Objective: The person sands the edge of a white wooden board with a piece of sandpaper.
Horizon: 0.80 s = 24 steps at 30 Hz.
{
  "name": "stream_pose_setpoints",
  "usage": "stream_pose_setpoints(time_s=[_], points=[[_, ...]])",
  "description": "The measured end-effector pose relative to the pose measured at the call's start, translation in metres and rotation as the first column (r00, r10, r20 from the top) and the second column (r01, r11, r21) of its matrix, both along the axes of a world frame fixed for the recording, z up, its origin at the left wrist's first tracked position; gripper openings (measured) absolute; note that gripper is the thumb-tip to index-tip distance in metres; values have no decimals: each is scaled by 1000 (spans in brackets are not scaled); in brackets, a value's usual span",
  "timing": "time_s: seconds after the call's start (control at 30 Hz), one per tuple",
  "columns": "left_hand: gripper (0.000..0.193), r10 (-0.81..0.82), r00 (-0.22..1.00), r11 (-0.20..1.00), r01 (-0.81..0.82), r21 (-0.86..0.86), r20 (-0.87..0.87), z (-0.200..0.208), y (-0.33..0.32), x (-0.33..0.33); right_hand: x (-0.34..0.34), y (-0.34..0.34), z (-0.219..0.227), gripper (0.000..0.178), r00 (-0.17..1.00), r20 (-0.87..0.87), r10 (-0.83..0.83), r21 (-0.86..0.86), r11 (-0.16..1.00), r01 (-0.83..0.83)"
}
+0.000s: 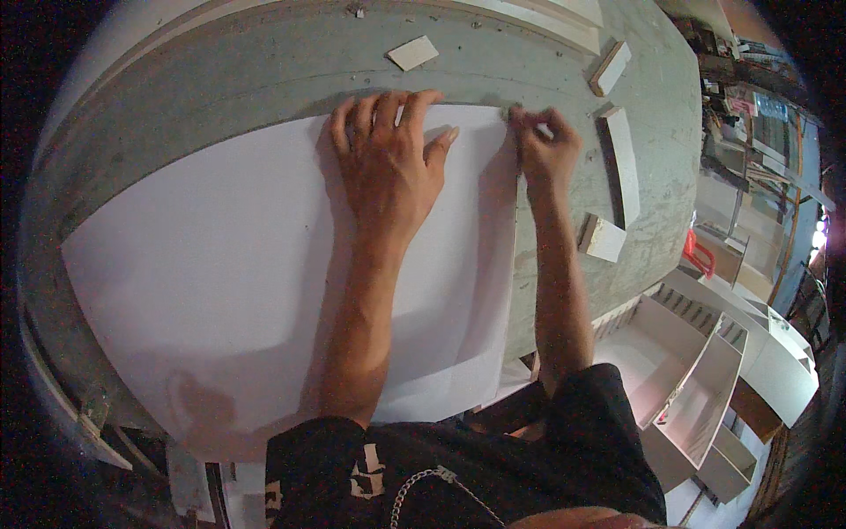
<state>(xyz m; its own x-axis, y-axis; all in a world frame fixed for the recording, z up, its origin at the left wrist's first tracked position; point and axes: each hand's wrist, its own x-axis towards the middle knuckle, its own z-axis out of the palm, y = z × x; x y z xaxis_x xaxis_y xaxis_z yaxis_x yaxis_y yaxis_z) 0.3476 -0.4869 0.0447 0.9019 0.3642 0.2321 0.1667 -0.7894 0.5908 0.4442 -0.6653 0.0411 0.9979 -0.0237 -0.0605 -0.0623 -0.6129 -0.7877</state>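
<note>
A large white panel (238,256) lies flat on a grey-green worktable (493,53). My left hand (385,163) rests on the panel close to its far edge, fingers spread with the tips reaching that edge and the thumb held out to the right. At the panel's far right corner, my right hand (548,150) is closed in a pinch. Something small and dark shows at its fingertips, too blurred to name. The right forearm runs alongside the panel's right edge.
Several pale offcuts lie on the table: a small block (413,53) beyond the panel, and a long strip (622,166) and a short block (603,238) to the right. White drawer boxes (696,379) stand at lower right, near a red object (699,254).
</note>
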Motion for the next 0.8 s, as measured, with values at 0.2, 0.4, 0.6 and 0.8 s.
stream_pose_setpoints(time_s=[0.2, 0.4, 0.6, 0.8], points=[[39, 3, 1000, 1000, -3, 24, 2, -1, 4, 0, 0, -4, -3, 20, 999, -15, 41, 12, 999, -41], [40, 13, 1000, 1000, -13, 25, -19, -4, 10, -6, -57, -12, -4, 15, 1000, -13, 14, 99, 995, -13], [41, 2, 1000, 998, -1, -55, 21, -2, -4, 1, 37, -6, -18, 21, 993, 119, 27, 46, 998, -32], [39, 14, 1000, 998, -14, 55, 0, -9, 3, -2, -4, -38, 31, 27, 994, 13, -106, 474, 876, 87]])
